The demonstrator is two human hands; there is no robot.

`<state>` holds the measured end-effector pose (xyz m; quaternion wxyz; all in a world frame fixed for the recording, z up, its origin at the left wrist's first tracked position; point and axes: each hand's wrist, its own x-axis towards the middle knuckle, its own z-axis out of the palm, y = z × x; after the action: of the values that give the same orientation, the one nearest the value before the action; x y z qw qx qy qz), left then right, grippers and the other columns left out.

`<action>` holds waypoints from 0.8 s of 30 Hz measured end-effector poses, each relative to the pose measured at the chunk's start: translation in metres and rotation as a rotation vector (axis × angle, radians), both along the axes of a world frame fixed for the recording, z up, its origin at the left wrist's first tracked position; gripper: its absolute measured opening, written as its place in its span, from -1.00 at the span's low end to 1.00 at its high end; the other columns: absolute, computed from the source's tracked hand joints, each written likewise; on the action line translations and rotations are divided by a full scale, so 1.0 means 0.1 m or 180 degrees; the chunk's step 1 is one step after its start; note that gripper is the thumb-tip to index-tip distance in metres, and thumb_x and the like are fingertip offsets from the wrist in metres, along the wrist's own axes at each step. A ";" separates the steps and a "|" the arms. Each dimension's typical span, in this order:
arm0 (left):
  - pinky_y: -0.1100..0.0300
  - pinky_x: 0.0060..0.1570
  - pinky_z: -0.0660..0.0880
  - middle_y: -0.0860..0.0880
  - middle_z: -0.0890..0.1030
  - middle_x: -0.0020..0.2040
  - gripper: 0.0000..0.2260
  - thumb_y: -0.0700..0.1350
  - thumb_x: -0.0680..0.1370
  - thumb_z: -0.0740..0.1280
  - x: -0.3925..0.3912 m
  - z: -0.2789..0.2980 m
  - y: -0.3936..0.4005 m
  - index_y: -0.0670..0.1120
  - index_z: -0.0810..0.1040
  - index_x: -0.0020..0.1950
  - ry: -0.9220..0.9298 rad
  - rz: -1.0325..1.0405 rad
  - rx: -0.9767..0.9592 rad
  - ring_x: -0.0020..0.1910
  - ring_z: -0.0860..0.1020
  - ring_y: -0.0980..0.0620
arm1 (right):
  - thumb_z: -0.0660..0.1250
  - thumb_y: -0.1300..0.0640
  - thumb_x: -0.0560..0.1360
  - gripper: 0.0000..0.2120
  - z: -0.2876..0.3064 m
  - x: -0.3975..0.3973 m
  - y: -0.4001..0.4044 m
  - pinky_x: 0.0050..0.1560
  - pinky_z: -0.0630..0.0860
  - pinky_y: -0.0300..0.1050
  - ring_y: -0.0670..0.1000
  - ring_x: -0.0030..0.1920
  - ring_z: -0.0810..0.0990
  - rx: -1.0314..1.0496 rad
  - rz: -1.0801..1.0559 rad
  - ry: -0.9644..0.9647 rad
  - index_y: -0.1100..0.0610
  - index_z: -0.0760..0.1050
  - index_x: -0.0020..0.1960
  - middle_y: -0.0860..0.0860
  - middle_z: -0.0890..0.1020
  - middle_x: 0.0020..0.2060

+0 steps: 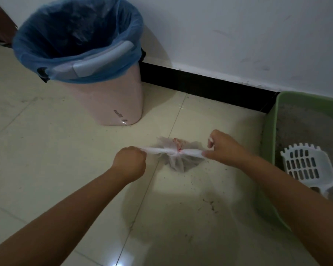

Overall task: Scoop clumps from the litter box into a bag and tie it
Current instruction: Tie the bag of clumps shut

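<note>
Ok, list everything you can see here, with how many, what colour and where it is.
thin white plastic bag with red print: one, white, on the floor between both hands, ends pulled apart
pink plastic bin with blue liner: one, pink and blue, upper left by the wall
green plastic litter box: one, green, right edge, grey litter inside
white slotted plastic scoop: one, white, lying in the litter box
cream tiled floor: cream, scattered dark grains near the box
black skirting board: one, black, along the white wall
left hand: grips the bag's left end
right hand: grips the bag's right end
</note>
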<state>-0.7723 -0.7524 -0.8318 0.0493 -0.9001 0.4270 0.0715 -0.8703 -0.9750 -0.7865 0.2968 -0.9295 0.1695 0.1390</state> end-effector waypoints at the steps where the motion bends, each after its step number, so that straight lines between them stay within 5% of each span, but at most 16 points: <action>1: 0.19 -0.03 0.42 -0.12 0.57 0.10 -0.73 -0.12 0.58 0.11 -0.04 0.03 -0.04 -0.18 0.49 0.19 0.0231 0.0502 0.0136 0.08 0.53 -0.06 | 0.32 0.17 0.49 -0.80 0.01 0.00 0.04 -0.45 0.19 -0.32 -0.14 -0.39 0.28 0.0024 0.0083 0.0131 0.12 0.26 -0.12 -0.02 0.37 -0.29; 3: 0.14 0.16 0.37 -0.16 0.47 0.28 -0.62 -0.02 0.62 0.12 -0.08 0.04 -0.10 -0.20 0.35 0.37 0.1139 0.1417 -0.0326 0.24 0.44 -0.09 | 0.29 0.24 0.50 -0.81 0.06 0.03 0.10 -0.46 0.23 -0.31 -0.12 -0.36 0.33 -0.0008 0.0120 0.0201 0.15 0.28 0.02 0.06 0.47 -0.13; 6: 0.18 0.12 0.36 -0.15 0.45 0.28 -0.67 -0.11 0.63 0.13 -0.11 0.07 -0.30 -0.23 0.41 0.34 0.2913 0.2760 -0.2167 0.23 0.42 -0.08 | 0.25 0.26 0.51 -0.71 0.13 0.05 0.11 -0.43 0.26 -0.28 -0.06 -0.33 0.36 -0.0468 0.0215 0.0398 0.22 0.27 0.18 0.12 0.48 -0.09; 9: 0.28 -0.17 0.36 -0.12 0.52 0.04 -0.74 -0.20 0.62 0.11 -0.16 0.22 -0.53 -0.28 0.54 0.13 0.2769 0.2999 -0.2976 0.05 0.48 -0.10 | 0.20 0.18 0.55 -0.82 0.14 0.05 0.13 -0.43 0.27 -0.29 -0.08 -0.36 0.36 -0.0195 0.0383 0.0387 0.20 0.31 0.12 0.09 0.47 -0.19; 11: 0.24 -0.09 0.34 -0.08 0.53 -0.07 -0.70 -0.17 0.64 0.05 -0.18 0.35 -0.64 -0.24 0.55 -0.02 0.2619 0.2879 -0.3358 -0.10 0.47 0.00 | 0.14 0.16 0.58 -0.90 0.19 0.04 0.11 -0.42 0.34 -0.32 -0.07 -0.37 0.44 0.0618 -0.0290 -0.0135 0.18 0.38 -0.03 0.01 0.49 -0.30; 14: 0.16 -0.10 0.39 -0.04 0.41 -0.35 -0.64 -0.13 0.66 0.00 -0.20 0.46 -0.74 -0.11 0.35 -0.31 0.2998 0.2347 -0.3802 -0.28 0.41 0.03 | 0.08 0.26 0.58 -0.77 0.21 0.03 -0.06 -0.23 0.49 -0.29 -0.03 -0.28 0.51 0.2263 -0.1664 -0.1022 0.21 0.42 -0.20 0.03 0.54 -0.30; 16: 0.28 -0.28 0.34 -0.01 0.31 -0.39 -0.66 -0.12 0.66 0.01 -0.17 0.41 -0.83 -0.06 0.26 -0.32 0.2756 0.1914 -0.3301 -0.37 0.32 0.07 | 0.07 0.30 0.58 -0.71 0.22 0.03 -0.17 -0.10 0.50 -0.19 -0.01 -0.16 0.52 0.2815 -0.2060 -0.1314 0.18 0.41 -0.27 0.05 0.54 -0.23; 19: 0.28 -0.38 0.28 0.04 0.36 -0.28 -0.83 -0.02 0.62 0.13 -0.16 0.37 -1.00 -0.08 0.29 -0.09 0.2012 0.1091 -0.1410 -0.27 0.39 0.05 | 0.08 0.32 0.58 -0.64 0.24 0.04 -0.32 -0.32 0.52 -0.32 -0.06 -0.23 0.49 0.2801 -0.2048 -0.1597 0.13 0.43 -0.34 -0.05 0.58 -0.34; 22: 0.20 -0.22 0.37 -0.06 0.50 -0.04 -0.50 0.21 0.50 0.26 -0.23 0.35 -1.12 -0.16 0.33 0.22 0.1637 0.0578 -0.0010 -0.12 0.46 -0.03 | 0.04 0.35 0.57 -0.42 0.28 0.02 -0.47 -0.44 0.42 -0.37 -0.16 -0.39 0.50 0.3030 -0.1607 -0.1765 0.04 0.55 -0.50 -0.15 0.57 -0.52; 24: 0.16 -0.16 0.38 -0.07 0.51 -0.08 -0.43 0.30 0.49 0.19 -0.27 0.31 -1.18 -0.17 0.43 0.19 0.1243 0.0394 0.0317 -0.11 0.48 -0.03 | 0.02 0.37 0.57 -0.39 0.28 0.03 -0.50 -0.44 0.43 -0.36 -0.19 -0.45 0.51 0.3221 -0.1384 -0.1743 0.03 0.57 -0.51 -0.13 0.57 -0.52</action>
<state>-0.7993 -0.8707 -0.8008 0.0055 -0.8901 0.3682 0.2685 -0.8675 -1.0247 -0.7582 0.7554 -0.6195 0.1858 -0.1053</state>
